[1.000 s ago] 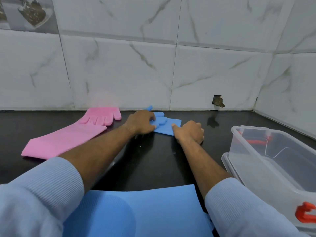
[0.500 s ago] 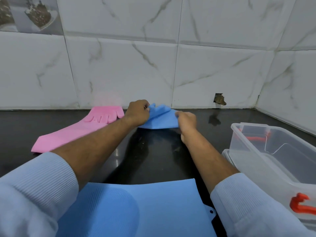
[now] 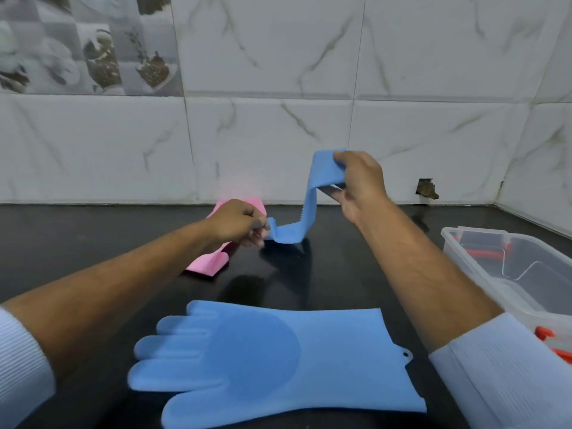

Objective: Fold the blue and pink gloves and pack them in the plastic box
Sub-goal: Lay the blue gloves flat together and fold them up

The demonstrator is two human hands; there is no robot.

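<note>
Glossy black counter (image 3: 340, 274) meets white marble-veined wall tiles (image 3: 278, 144).

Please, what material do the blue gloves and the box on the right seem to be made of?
The flat blue glove looks like matte silicone or soft rubber: smooth, with no weave. The held blue glove, gripped by both hands, sags limply and shows small bristles, which suggests the same. The plastic box looks like clear, glossy hard plastic: you see through its walls.
</note>
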